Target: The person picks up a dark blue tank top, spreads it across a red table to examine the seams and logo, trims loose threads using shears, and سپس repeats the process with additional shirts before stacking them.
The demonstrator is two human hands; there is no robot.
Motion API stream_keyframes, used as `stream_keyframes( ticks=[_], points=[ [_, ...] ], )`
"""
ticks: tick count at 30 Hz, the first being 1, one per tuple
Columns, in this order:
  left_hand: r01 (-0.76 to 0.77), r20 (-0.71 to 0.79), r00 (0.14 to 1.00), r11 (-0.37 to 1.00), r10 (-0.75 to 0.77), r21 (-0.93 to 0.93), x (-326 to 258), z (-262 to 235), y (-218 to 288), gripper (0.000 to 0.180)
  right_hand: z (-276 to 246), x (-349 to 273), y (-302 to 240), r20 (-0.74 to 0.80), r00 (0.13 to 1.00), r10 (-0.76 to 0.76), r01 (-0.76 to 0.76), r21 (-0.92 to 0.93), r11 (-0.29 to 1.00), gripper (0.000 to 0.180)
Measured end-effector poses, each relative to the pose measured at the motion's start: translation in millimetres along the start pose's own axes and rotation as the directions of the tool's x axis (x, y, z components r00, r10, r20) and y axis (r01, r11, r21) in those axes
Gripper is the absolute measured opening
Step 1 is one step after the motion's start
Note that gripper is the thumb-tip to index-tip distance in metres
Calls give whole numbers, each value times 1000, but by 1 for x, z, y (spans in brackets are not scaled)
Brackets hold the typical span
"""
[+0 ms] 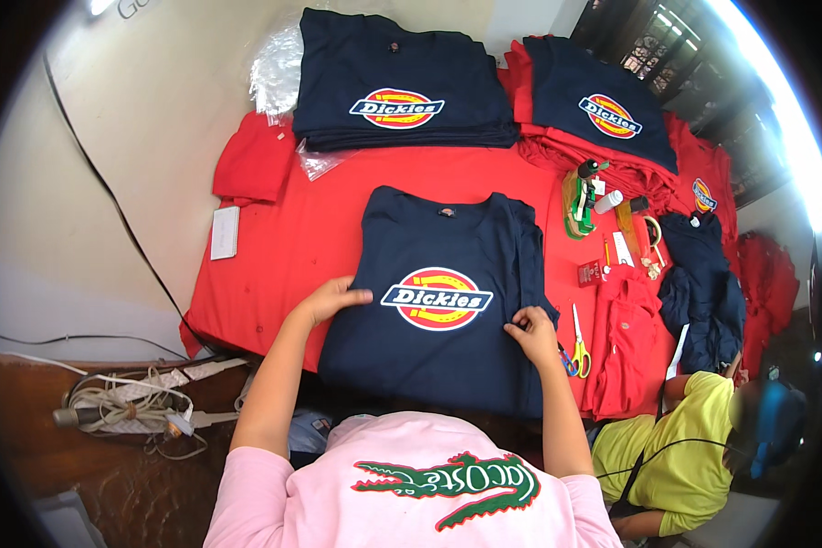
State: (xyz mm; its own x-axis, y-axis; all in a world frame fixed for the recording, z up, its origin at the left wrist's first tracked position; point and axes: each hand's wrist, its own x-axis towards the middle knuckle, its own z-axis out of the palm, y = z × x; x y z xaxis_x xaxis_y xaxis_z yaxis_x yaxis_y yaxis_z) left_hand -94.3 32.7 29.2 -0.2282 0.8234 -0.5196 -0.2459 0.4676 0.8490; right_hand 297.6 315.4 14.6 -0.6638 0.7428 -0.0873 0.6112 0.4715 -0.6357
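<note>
A folded navy T-shirt with a red, yellow and white chest print lies in front of me, its neckline pointing away. My left hand is at its left edge. The thumb rests on top of the cloth, while the other fingers are partly hidden at the edge. On the other side, my right hand pinches the cloth near the right edge with bent fingers. Layers of navy fabric show along that right side.
Red cloth covers the table. Behind stand a navy shirt stack and a navy-and-red stack. Scissors, a green tape dispenser and a folded red garment lie right. A person in yellow is close by.
</note>
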Motion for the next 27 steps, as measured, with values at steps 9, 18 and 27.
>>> stream_keyframes(
  ticks=[9,18,27],
  points=[
    [-77,144,990,878,9,472,-21,-9,26,47,-15,17,-25,356,904,237,-305,148,941,49],
    [90,-17,994,717,-108,691,-64,-48,42,58,-83,-51,23,452,822,348,-409,41,912,46],
    [166,-142,968,954,-206,-250,16,-13,-14,59,-14,17,-29,267,877,399,-479,439,760,44]
  ],
)
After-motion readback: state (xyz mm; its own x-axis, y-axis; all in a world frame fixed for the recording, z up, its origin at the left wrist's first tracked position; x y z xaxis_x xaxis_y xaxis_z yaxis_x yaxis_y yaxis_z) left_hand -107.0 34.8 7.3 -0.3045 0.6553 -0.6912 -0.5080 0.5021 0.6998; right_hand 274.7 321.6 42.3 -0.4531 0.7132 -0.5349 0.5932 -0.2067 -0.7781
